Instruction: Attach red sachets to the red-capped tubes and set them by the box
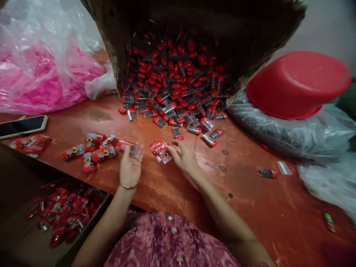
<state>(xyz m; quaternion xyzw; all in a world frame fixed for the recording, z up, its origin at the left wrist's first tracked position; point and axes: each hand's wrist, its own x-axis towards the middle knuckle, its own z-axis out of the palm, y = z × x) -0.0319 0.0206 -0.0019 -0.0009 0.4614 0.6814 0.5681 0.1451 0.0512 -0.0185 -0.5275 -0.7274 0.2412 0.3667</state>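
My left hand (130,165) rests on the reddish table (250,207) with its fingers curled round a small red packet (126,146). My right hand (184,155) lies just to its right, fingertips pinching a couple of red packets (160,150). Beyond both hands, a heap of small red-capped clear tubes (178,85) spills from a tipped cardboard box (194,22) onto the table. Several filled red packets (93,150) lie to the left of my left hand.
A phone (22,126) and more red packets (32,144) lie at the left edge, under a bag of pink material (47,79). A cardboard box of packets (63,213) sits below the table's edge. At right, a red basin (297,83) rests on plastic bags (292,129); a lone tube (267,172) lies nearby.
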